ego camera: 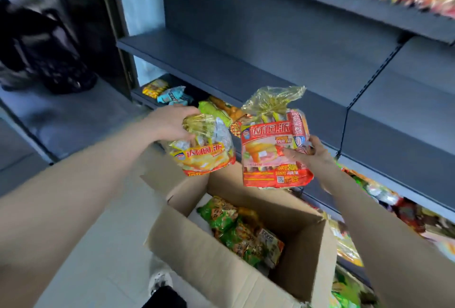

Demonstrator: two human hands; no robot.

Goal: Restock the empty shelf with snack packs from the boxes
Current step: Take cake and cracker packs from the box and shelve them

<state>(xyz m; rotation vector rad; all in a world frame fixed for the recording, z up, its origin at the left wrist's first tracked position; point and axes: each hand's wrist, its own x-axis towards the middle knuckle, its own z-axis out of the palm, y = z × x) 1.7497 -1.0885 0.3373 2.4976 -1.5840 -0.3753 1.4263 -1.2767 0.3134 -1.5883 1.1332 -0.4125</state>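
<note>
The left hand (pixel 170 124) grips the gathered neck of a yellow-and-red plastic snack pack (pixel 204 157); the right hand (pixel 314 157) clasps a larger red plastic snack pack (pixel 270 152), held upright. The empty dark-grey metal shelf (pixel 246 71) lies ahead, above both packs.

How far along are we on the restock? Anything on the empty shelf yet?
Barely started: the grey middle shelf shows no packs on the part in view. In hand: the left hand grips a yellow pack by its top, the right hand holds a red pack, both lifted clear of the cardboard box. Left: shelve these two, then the green packs lying in the box.
</note>
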